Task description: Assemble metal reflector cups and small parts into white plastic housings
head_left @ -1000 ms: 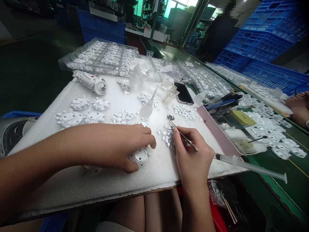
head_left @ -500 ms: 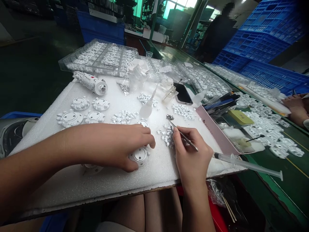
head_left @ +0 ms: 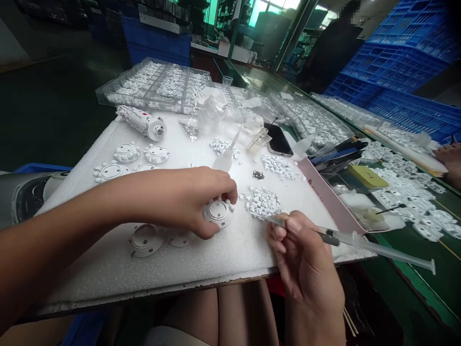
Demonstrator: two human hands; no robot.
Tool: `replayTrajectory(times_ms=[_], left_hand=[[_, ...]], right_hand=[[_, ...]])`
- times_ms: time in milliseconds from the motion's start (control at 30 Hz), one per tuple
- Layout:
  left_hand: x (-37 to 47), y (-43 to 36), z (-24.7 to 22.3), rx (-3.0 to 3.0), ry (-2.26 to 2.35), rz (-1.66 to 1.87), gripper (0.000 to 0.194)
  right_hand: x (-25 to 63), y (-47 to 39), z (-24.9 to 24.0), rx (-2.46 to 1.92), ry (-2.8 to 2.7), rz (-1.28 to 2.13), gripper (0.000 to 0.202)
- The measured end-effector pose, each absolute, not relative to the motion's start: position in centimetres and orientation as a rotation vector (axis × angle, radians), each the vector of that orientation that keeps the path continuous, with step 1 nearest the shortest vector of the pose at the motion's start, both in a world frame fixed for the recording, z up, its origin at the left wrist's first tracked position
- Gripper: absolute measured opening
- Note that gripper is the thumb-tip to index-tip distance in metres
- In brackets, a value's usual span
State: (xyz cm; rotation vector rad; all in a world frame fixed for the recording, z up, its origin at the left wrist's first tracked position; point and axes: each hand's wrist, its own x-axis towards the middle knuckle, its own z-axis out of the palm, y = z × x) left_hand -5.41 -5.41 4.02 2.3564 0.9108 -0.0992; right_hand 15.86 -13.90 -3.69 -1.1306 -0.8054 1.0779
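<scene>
My left hand (head_left: 205, 197) is closed around the edge of a white round disc-shaped part (head_left: 218, 210) with small white pieces around its rim. The thumb presses its near side and the fingers its far side. My right hand (head_left: 306, 254) is turned palm up, its thumb and fingers closed around the front of a clear plastic syringe (head_left: 389, 250). A thin tip shows left of the fingers; whether the metal tool is also held I cannot tell. Near that tip lies a pile of small white pieces (head_left: 264, 202). More white discs (head_left: 145, 238) lie under and beside my left forearm.
Behind are a small dark heap of tiny parts (head_left: 258, 175), a squeeze bottle (head_left: 224, 159), a phone (head_left: 279, 140) and compartment trays (head_left: 144, 98). A pink-sided box (head_left: 327, 197) borders the right. Another person's hand (head_left: 450, 158) is at the far right.
My right hand has left the dark heap, moved nearer and right, and turned palm up onto the syringe. My left hand has shifted slightly away from me with the disc. The view has swung slightly left.
</scene>
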Motion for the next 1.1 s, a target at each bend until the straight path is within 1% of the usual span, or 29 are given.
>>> replayTrajectory(times_ms=[100,233,800,1100], left_hand=[[-5.32,-5.44,3.85,2.352,0.869,-0.058,0.039],[-5.06,-5.65,3.58,2.372,0.851,-0.053,0.038],[-4.73,-5.81,3.30,2.404,0.842,-0.090,0.033],[-4.88,-5.66,2.99,2.410,0.834,-0.079,0.034]], right_hand=[[15.95,-14.01,-3.67,-1.117,-0.802,1.221,0.025],[16.07,-13.91,-3.60,-1.146,-0.859,1.287,0.026],[15.77,-13.73,-3.45,-1.266,-0.868,1.317,0.031],[15.94,-13.77,-3.71,-1.272,-0.866,1.296,0.029]])
